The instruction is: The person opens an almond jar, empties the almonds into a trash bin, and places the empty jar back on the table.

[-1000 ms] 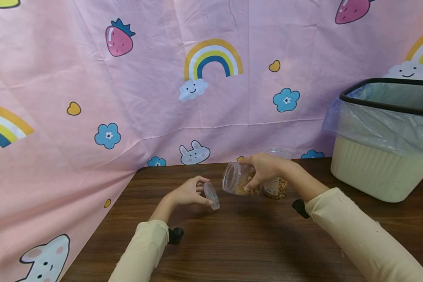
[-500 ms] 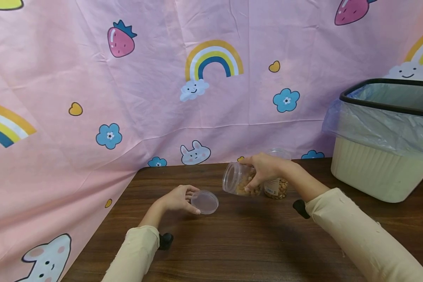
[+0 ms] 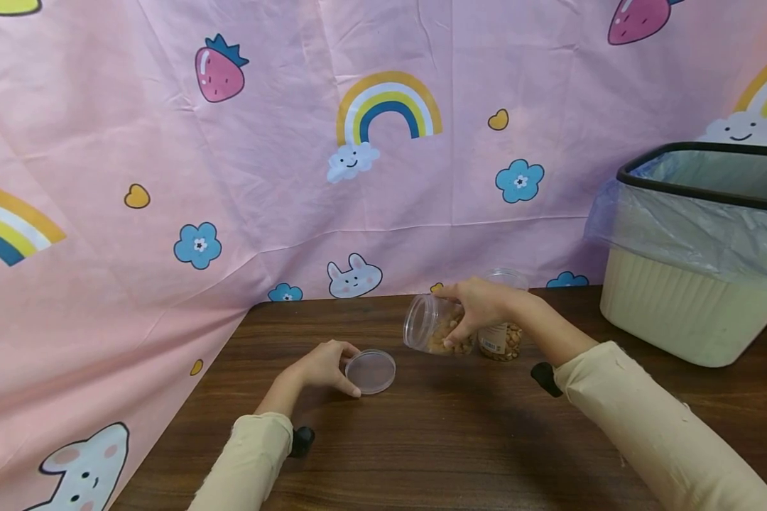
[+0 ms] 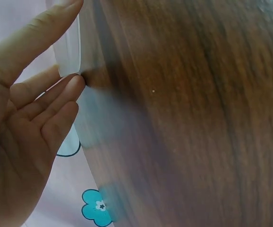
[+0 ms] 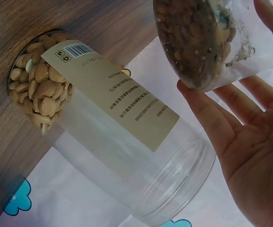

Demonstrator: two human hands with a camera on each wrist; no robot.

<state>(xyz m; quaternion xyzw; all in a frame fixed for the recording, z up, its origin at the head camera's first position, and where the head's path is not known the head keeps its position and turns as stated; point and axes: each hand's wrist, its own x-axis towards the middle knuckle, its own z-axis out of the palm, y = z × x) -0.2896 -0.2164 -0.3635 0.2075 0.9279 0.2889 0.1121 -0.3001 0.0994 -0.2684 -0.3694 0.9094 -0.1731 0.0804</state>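
A clear round lid (image 3: 371, 372) lies on the brown table, left of the middle. My left hand (image 3: 322, 367) is beside its left rim, with thumb and fingertips right at the edge; the left wrist view shows the lid (image 4: 71, 49) edge-on at the fingers. My right hand (image 3: 482, 306) grips a clear plastic jar (image 3: 430, 328) from above. This jar is tilted on its side, its uncovered mouth facing left and some nuts gathered toward its base. Close behind it stands a taller clear jar (image 5: 103, 113) with a beige label and almonds at the bottom, partly hidden by the right hand in the head view.
A cream bin (image 3: 684, 305) with a black rim and a clear plastic liner stands at the right. The pink patterned cloth (image 3: 281, 177) hangs behind the table and along its left side. Dark wood table (image 3: 422, 447) stretches in front of both hands.
The lid, at first held upright on edge by my left hand, has tipped flat and come down onto the table. That hand has moved slightly left and lower. My right hand keeps the jar still.
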